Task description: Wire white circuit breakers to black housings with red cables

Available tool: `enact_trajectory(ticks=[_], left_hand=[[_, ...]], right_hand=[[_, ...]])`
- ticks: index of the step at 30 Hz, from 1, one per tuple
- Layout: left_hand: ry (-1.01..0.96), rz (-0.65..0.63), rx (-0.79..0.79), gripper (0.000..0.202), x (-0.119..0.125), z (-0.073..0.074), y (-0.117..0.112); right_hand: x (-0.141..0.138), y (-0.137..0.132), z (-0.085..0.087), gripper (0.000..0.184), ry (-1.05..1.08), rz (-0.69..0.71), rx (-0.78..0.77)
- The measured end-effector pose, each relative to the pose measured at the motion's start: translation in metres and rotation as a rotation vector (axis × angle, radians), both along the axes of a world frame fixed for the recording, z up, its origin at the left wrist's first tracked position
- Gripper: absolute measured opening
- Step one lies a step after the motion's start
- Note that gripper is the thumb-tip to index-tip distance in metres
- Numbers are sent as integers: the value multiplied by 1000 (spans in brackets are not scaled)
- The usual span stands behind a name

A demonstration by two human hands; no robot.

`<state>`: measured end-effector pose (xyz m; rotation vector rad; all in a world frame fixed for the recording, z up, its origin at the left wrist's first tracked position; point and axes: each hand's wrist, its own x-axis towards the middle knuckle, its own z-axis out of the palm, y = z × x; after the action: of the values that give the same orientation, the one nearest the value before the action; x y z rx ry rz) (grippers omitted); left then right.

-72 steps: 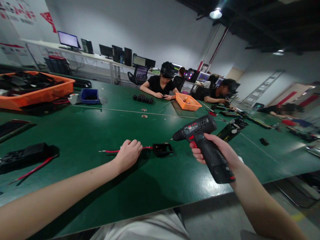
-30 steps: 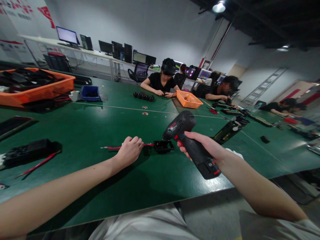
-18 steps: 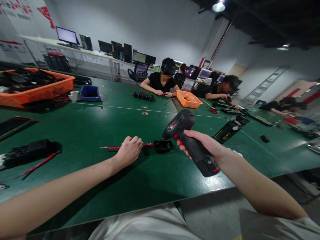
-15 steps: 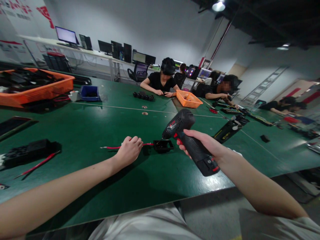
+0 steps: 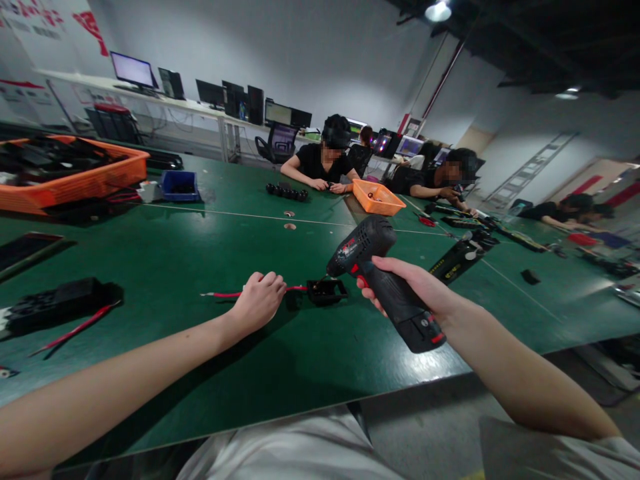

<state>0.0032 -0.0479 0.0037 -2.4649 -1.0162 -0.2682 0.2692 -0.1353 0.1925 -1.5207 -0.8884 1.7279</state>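
In the head view, the right hand (image 5: 419, 283) grips a black power drill (image 5: 367, 243), its nose toward the black housing (image 5: 327, 301) between both grips; the left hand (image 5: 260, 300) closes around the red cable (image 5: 227, 295). Beneath them spreads a green tabletop (image 5: 260, 387); beyond, monitors (image 5: 134, 71) line a grey wall (image 5: 320, 60).

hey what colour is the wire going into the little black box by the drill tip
The wire is red; it shows in the head view.

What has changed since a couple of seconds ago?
The right hand has brought the drill leftward, closer to the black housing. Nothing was grabbed or released: the drill stays in that hand, the left hand stays closed over the red wire, and the housing lies where it was.
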Motion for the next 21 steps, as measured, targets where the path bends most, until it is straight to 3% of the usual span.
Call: enact_trajectory(ticks=[10, 21], left_hand=[[-2, 2, 2, 21, 1, 2, -1], [-22, -18, -19, 19, 0, 1, 0]], right_hand=[[-4, 0, 0, 34, -18, 23, -33], [0, 0, -3, 29, -16, 53, 28]])
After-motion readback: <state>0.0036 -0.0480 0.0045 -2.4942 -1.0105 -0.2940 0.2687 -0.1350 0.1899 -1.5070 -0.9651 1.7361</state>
